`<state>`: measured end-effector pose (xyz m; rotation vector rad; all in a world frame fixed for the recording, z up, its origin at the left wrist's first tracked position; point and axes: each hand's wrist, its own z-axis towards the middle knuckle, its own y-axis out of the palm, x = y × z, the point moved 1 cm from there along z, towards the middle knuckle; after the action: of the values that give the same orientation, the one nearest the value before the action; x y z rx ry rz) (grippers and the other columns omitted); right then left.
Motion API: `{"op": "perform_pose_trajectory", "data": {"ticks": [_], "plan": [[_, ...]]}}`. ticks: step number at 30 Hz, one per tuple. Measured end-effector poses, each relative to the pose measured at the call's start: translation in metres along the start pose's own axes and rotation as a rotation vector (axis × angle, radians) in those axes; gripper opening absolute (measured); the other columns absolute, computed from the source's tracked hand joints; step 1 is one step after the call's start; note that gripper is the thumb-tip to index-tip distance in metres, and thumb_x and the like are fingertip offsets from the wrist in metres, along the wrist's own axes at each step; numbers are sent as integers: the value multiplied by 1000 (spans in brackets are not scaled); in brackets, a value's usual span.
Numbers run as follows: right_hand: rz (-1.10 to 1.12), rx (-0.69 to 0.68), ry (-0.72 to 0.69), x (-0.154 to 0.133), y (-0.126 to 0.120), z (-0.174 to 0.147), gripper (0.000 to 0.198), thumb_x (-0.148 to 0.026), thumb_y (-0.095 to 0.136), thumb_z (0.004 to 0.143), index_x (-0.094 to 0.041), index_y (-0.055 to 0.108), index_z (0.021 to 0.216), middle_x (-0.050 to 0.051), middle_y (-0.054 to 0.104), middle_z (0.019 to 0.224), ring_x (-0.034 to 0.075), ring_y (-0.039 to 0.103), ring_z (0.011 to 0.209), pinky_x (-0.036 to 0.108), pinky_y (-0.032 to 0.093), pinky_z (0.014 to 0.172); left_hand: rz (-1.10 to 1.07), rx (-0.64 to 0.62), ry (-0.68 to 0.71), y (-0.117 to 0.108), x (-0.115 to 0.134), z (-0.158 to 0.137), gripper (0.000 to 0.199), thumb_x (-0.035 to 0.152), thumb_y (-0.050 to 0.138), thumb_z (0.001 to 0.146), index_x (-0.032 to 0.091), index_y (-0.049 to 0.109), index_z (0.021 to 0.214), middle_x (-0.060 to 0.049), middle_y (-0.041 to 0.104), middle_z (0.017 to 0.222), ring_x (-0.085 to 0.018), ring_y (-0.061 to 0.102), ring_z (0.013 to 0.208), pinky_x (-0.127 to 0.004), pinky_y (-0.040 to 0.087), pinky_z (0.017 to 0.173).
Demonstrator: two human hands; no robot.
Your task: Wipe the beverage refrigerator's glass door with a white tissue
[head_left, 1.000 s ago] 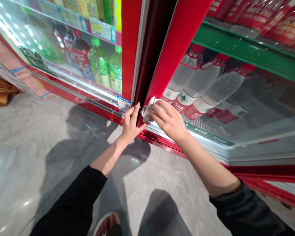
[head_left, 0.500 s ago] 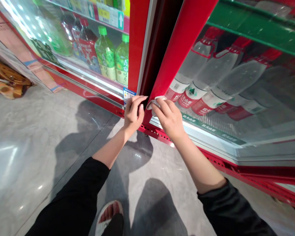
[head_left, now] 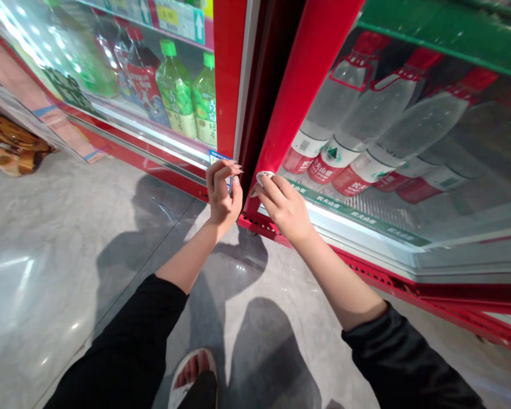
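My right hand (head_left: 284,205) is closed on a small crumpled white cloth (head_left: 264,176), pressed against the lower corner of the right fridge's red frame (head_left: 276,136). Only a little of the cloth shows past my fingers. Just left of it, my left hand (head_left: 223,190) is raised with loosely curled fingers and a gap to the thumb, and nothing in it. It is in front of the left fridge's red frame (head_left: 227,102) and partly covers a blue and white label (head_left: 220,157).
Behind the right fridge's glass stand large water bottles (head_left: 344,139) with red caps. Green tea bottles (head_left: 176,91) fill part of the left fridge. A dark gap (head_left: 266,85) separates the fridges. A brown wooden object (head_left: 12,147) rests on the grey floor (head_left: 68,227) at left.
My left hand has shifted slightly left, away from my right hand. My right hand has moved a little down and left on the frame, still holding the cloth. The view has shifted slightly.
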<state>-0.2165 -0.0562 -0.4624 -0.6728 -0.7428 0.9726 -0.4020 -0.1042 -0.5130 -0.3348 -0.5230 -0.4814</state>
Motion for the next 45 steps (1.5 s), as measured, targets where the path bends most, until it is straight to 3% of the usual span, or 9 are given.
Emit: {"op": "perform_pose_trajectory", "data": {"ticks": [3, 8, 17, 22, 25, 29, 36, 41, 45], "plan": [[33, -21, -65, 1, 9, -22, 36, -9, 54, 107, -12, 72, 137, 13, 75, 145, 25, 69, 134, 41, 61, 115, -48, 20, 14, 0, -1, 0, 25, 40, 39, 114, 25, 58, 114, -14, 69, 123, -27, 67, 127, -51, 54, 118], [-24, 31, -11, 5, 11, -47, 43, -21, 59, 107, -14, 66, 149, 11, 70, 152, 29, 64, 143, 48, 53, 126, -13, 1, 99, -4, 7, -1, 23, 39, 41, 114, 24, 58, 112, -13, 71, 120, -25, 69, 124, -49, 58, 115], [-84, 63, -75, 8, 3, -34, 36, -10, 55, 107, -16, 69, 140, 12, 81, 133, 23, 73, 117, 36, 61, 97, -49, 36, 187, 0, 16, -1, 16, 23, 46, 112, 24, 59, 121, -12, 66, 126, -22, 68, 121, -43, 60, 110], [-86, 218, -15, 8, -5, -11, 34, -11, 54, 108, -16, 67, 139, 13, 79, 131, 23, 69, 118, 38, 57, 100, -79, 48, 188, 1, 12, -5, 15, 28, 51, 112, 26, 62, 122, -10, 68, 128, -24, 67, 125, -45, 55, 115], [-64, 160, -85, 4, 6, -2, 30, -11, 51, 109, -13, 71, 131, 15, 77, 133, 24, 69, 121, 39, 59, 100, -33, 67, 184, 1, 11, -2, 16, 28, 49, 113, 24, 62, 122, -13, 69, 126, -25, 67, 126, -48, 55, 115], [-55, 93, -175, 6, 9, -20, 25, -10, 54, 108, -14, 78, 115, 12, 81, 126, 22, 72, 113, 36, 59, 92, 30, 102, 228, 0, 15, 3, 19, 25, 45, 113, 22, 61, 121, -14, 69, 120, -24, 67, 120, -47, 59, 108], [-119, 107, -18, 10, 5, -32, 26, -14, 58, 108, -21, 75, 127, 8, 82, 131, 23, 73, 115, 36, 51, 84, -30, 28, 308, 2, 19, -6, 19, 27, 50, 111, 26, 60, 127, -11, 69, 123, -25, 70, 119, -47, 59, 110], [-35, -85, -173, 11, 9, -32, 34, -11, 45, 112, -19, 77, 120, 9, 81, 131, 21, 70, 119, 35, 52, 82, -21, 2, 309, 7, 23, -5, 21, 28, 49, 112, 25, 60, 129, -13, 69, 124, -26, 70, 122, -47, 57, 113], [37, -128, -133, 24, -10, -51, 34, -13, 46, 112, -20, 77, 123, 10, 80, 132, 22, 70, 119, 36, 55, 83, -66, -26, 329, 9, 26, -6, 22, 23, 51, 111, 27, 59, 130, -10, 69, 126, -23, 70, 123, -43, 57, 113]]}}
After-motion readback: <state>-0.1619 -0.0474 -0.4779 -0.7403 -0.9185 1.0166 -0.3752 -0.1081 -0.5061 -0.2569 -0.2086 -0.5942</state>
